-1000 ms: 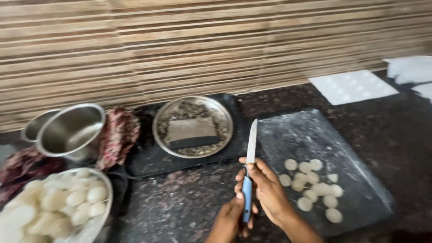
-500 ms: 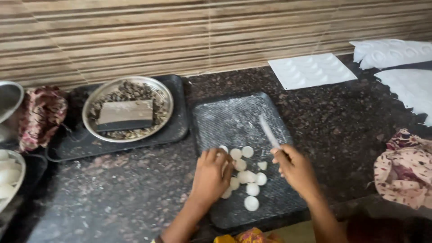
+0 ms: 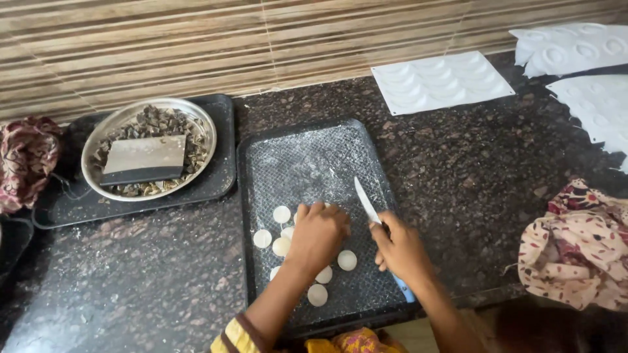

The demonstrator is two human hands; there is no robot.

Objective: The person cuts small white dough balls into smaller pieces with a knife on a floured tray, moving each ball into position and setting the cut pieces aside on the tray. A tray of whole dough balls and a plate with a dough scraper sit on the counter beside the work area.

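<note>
A dark tray [image 3: 307, 157] dusted with flour lies on the speckled counter, and several small white round discs [image 3: 281, 214] sit on its near half. My left hand [image 3: 318, 234] rests fingers-down over the discs in the middle of the tray. My right hand [image 3: 400, 248] grips a knife [image 3: 366, 201] by its blue handle. The white blade points up and away over the tray, just right of my left hand.
A steel plate [image 3: 149, 149] of dark pieces with a flat metal scraper sits on another black tray at left. White moulded sheets [image 3: 441, 82] lie at the back right. Patterned cloths lie at far right [image 3: 579, 245] and far left [image 3: 26, 160].
The view has shifted right, so the bowls at left are gone. My left hand has settled further over the discs, and the knife in my right hand has come closer to it.
</note>
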